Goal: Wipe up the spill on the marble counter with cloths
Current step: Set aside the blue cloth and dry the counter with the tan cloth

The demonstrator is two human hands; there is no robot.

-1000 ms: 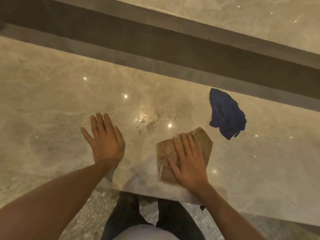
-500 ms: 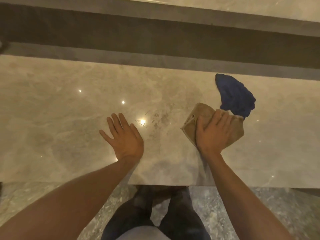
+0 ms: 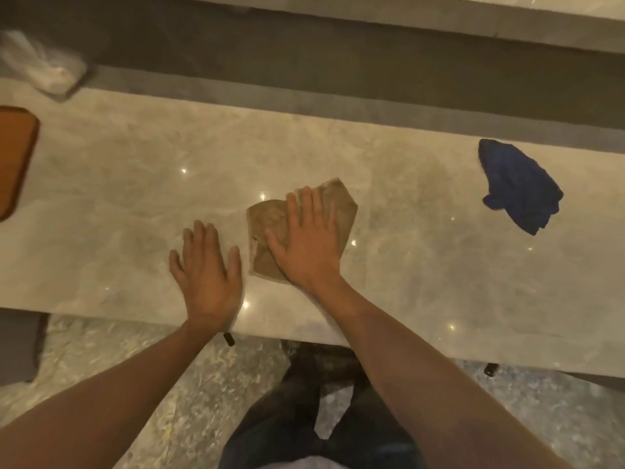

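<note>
A folded tan cloth point(image 3: 263, 221) lies on the marble counter point(image 3: 422, 265) near its middle. My right hand point(image 3: 309, 238) presses flat on top of the tan cloth, fingers spread. Just left of it, my left hand point(image 3: 208, 275) rests flat on the bare marble near the front edge, holding nothing. A crumpled dark blue cloth point(image 3: 521, 189) lies apart at the right, close to the counter's back edge. No wet patch is plainly visible; the spot where the spill lay is under the tan cloth and my hand.
An orange-brown tray point(image 3: 15, 160) sits at the counter's left end. A clear plastic bag point(image 3: 44, 67) lies at the back left. A dark recessed channel point(image 3: 338, 72) runs along the counter's back. My legs stand on speckled floor below the front edge.
My right hand has slid the tan cloth left, away from the blue cloth, over the spot where the spill showed. The left hand stayed flat on the marble. The view shifted left.
</note>
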